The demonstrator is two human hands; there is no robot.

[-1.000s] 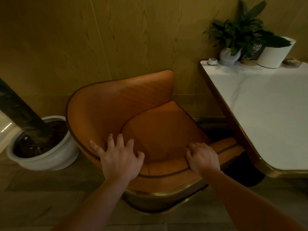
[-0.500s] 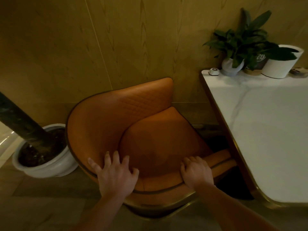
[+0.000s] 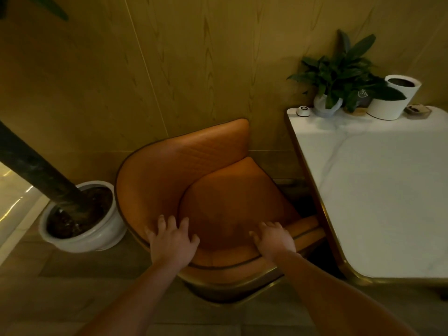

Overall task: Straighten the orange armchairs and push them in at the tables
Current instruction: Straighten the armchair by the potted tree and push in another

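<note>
- The left hand (image 3: 172, 241) lies palm-down on the near arm rim of the orange armchair (image 3: 194, 180), fingers spread over the leather rather than curled round it, so it presses on the chair but does not clasp it.
- The right hand (image 3: 275, 240) sits on the same rim further to the right, fingers bent over the inner edge toward the seat cushion; how firmly it grasps cannot be told.
- Both bare forearms reach in from the bottom of the view.
- The armchair stands against the wood-panelled wall (image 3: 169, 69), its curved back toward the left and its open front facing the white marble table (image 3: 388, 202).
- The chair's right arm end touches or slips just under the table's gold-coloured edge; the seat itself is beside the table, not beneath it.
- A gold-coloured band runs round the chair's base, above a tiled floor (image 3: 60, 299).
- Just left of the chair is a white floor pot (image 3: 97, 236) filled with dark soil, with a thick dark trunk leaning out to the upper left.
- At the far end of the table stand a leafy green plant (image 3: 339, 71) in a pale vase, a small white round button (image 3: 303, 110) near the corner, a white cylindrical pot (image 3: 392, 103) and a small dark dish (image 3: 418, 109).
</note>
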